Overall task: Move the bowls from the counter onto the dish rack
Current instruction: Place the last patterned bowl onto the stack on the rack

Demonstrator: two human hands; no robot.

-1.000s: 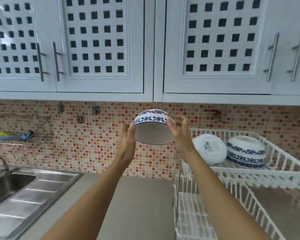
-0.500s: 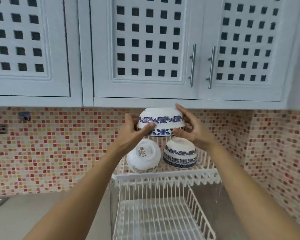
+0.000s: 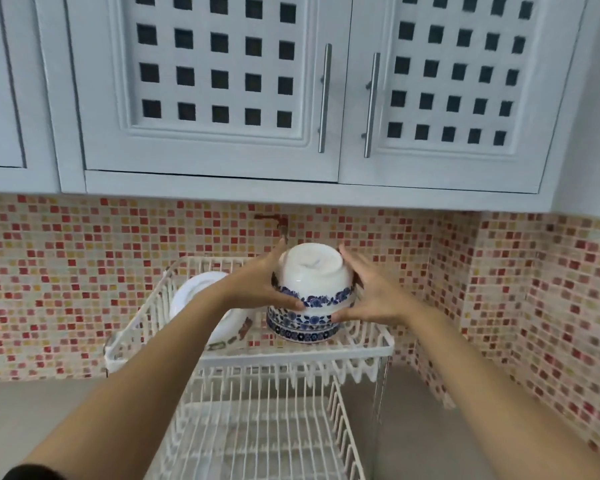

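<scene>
A white bowl with a blue flower band is upside down between my two hands, over the upper tier of the white wire dish rack. It rests on or just above another upturned blue-patterned bowl standing on that tier. My left hand presses its left side and my right hand its right side. A third white bowl leans on its side at the tier's left, partly hidden by my left forearm.
The rack's lower tier holds nothing. White cupboard doors with metal handles hang close above the rack. A mosaic tiled wall closes the corner to the right. Grey counter lies to the left.
The bowl has come down from above the rack onto the upturned patterned bowl, tipping so its base faces me. My view has shifted right and closer to the rack.
</scene>
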